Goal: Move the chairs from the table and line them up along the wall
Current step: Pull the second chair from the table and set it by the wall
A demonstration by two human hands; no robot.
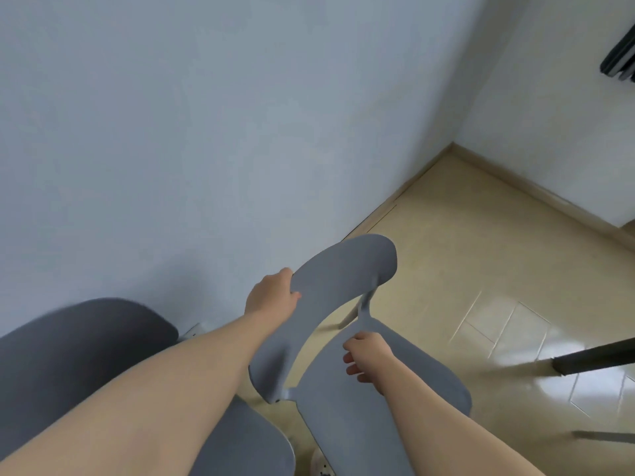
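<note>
Head view, read left to right with the wall (206, 132) as reference.

**Dark chair** (79, 341): stands with its backrest close against the wall and its seat pointing away from it, towards the viewer. By its position it counts as one chair placed in the line.

**Left hand** (271, 295): just out from the wall, with fingers curled over the near end of the light chair's backrest in a firm grip. The forearm passes above the dark chair's seat.

**Light chair** (347, 280): beside the dark chair and farther along the wall, towards the corner. It is tilted, and its backrest is nearer the wall than its seat. One pale leg (347, 317) shows beneath the backrest. Whether any leg touches the floor (481, 252) cannot be told.

**Right hand** (367, 357): farther from the wall than the left, with fingers wrapped round the rear edge of the light chair's seat, where the backrest post joins it.

**Dark bar** (598, 355): well away from the wall at the right edge, possibly a leg of the table. The tabletop is out of view.

**Progress** (a judgement): the second chair is in transit and close to its place. It is yet to be squared to the wall next to the dark chair and set down. How many chairs are left at the table cannot be seen.
</note>
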